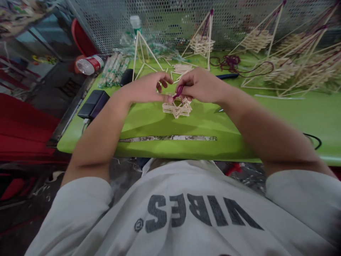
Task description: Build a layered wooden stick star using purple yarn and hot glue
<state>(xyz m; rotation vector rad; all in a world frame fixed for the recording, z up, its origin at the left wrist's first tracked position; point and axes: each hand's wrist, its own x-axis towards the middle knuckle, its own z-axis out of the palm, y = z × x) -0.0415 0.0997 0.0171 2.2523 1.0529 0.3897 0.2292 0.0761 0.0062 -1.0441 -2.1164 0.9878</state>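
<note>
On the green table, a small star-shaped stack of thin wooden sticks (pixel 177 111) lies between my hands. A loop of purple yarn (pixel 179 91) rises from its top. My right hand (pixel 198 84) pinches that yarn between thumb and fingertips. From the other side, my left hand (pixel 150 87) reaches over with its thumb at the base of the yarn, against the stack's upper left edge. Its other fingers are curled and raised, apart from the thumb. Part of the stack's far side is hidden behind my fingers.
Behind stand a bare stick pyramid frame (pixel 144 53) and a pyramid with a hanging stack (pixel 202 44); several more crowd the right. Tangled yarn (pixel 230 64) lies near them. A metal strip (pixel 170 138) lies along the front, a black box (pixel 93 104) at left, and a bottle (pixel 89 64) beyond.
</note>
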